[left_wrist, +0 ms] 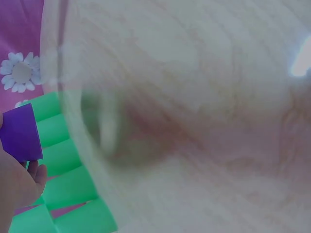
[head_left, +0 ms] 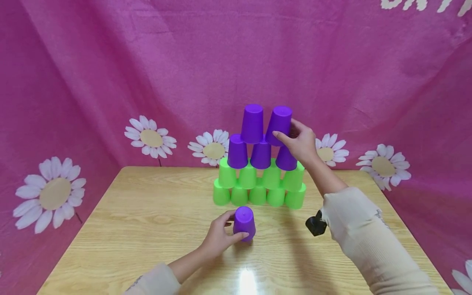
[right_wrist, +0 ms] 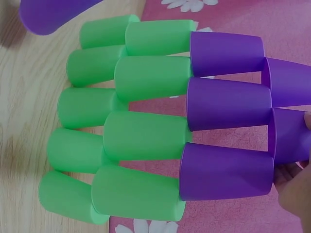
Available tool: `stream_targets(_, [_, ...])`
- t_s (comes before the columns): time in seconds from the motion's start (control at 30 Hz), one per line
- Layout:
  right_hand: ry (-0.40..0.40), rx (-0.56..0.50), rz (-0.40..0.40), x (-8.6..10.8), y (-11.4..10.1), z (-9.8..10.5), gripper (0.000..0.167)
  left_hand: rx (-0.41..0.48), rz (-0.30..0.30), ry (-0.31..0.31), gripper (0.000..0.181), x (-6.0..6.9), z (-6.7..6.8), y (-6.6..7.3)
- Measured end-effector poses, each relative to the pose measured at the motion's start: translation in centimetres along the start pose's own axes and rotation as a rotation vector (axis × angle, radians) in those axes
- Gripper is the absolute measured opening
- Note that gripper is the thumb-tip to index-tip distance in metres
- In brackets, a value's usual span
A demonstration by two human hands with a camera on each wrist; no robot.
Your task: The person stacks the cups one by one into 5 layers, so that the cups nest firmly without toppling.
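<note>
A pyramid of upside-down cups stands on the table. Its two lower rows are green cups (head_left: 257, 196), and above them comes a row of three purple cups (head_left: 260, 155). On the fourth row sits one purple cup (head_left: 252, 123) at the left. Beside it my right hand (head_left: 300, 141) holds another purple cup (head_left: 279, 123), slightly tilted, at that row's right spot; its rim meets the cups below in the right wrist view. In front of the pyramid my left hand (head_left: 220, 233) grips a separate upside-down purple cup (head_left: 244, 223) near the tabletop, thumb on its near side.
The wooden table (head_left: 147, 229) carries the pyramid near its back edge. A pink cloth (head_left: 206, 61) with white daisies hangs behind and at both sides. A black device (head_left: 316, 224) sits at my right wrist. Light glares off the table's front.
</note>
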State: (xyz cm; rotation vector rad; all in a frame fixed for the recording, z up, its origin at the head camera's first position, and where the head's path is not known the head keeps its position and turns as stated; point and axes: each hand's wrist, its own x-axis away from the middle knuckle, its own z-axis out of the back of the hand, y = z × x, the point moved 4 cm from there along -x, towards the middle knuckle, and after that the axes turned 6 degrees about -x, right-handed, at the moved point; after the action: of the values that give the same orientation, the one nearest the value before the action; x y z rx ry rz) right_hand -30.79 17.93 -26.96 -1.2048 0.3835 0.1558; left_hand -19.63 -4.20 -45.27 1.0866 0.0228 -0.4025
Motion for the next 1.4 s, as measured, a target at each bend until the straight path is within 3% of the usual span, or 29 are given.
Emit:
stream_targets(0.47, [0.047, 0.008, -0.048, -0.2, 0.1, -0.1, 0.055, -0.047, -0.038, 0.12, 0.053, -2.1, 2.5, 2.4])
stream_targets(0.73, [0.036, 0.016, -0.056, -0.2, 0.1, 0.0, 0.055, -0.02, -0.061, 0.174, 0.052, -3.5, 4.4, 4.4])
stream_targets(1.27, [0.014, 0.026, -0.045, 0.1, 0.1, 0.0, 0.057, -0.049, -0.145, 0.211, 0.052, -5.3, 6.6, 7.5])
stream_targets(1.4, [0.021, 0.012, -0.052, 0.2, 0.1, 0.1, 0.056, -0.031, -0.126, 0.216, 0.054, -5.5, 7.0, 8.0])
